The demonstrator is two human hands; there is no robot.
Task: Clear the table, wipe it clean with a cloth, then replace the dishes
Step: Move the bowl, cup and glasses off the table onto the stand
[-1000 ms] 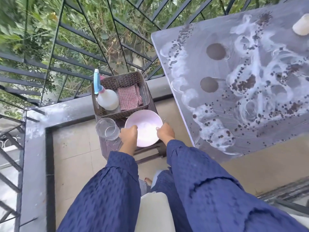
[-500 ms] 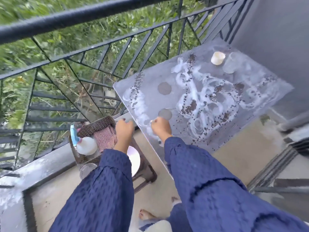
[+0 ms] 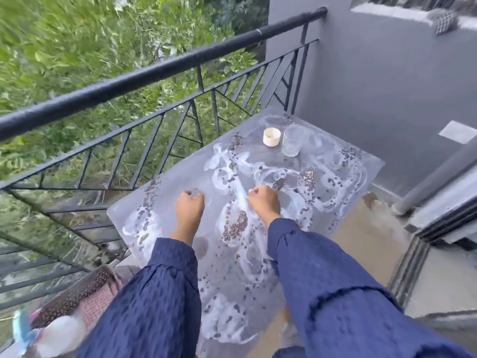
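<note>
The grey table [image 3: 325,140] is smeared with white swirls and scattered dark crumbs. At its far end stand a small white cup [image 3: 271,136] and, just to its right, a clear glass [image 3: 291,142]. My left hand [image 3: 189,210] and my right hand [image 3: 264,202] hover over the table's middle, side by side, fingers curled and holding nothing. Both are well short of the cup and glass. Blue sleeves cover my arms.
A dark perforated basket [image 3: 77,293] sits low at the left with a red checked cloth [image 3: 99,303] and a blurred spray bottle [image 3: 55,332] in it. A black railing [image 3: 165,73] runs along the table's left side. A grey wall [image 3: 387,86] stands behind it.
Both hands left the pink plate on the stool by the basket and moved up over the table. My view swung from the basket to the table's far end.
</note>
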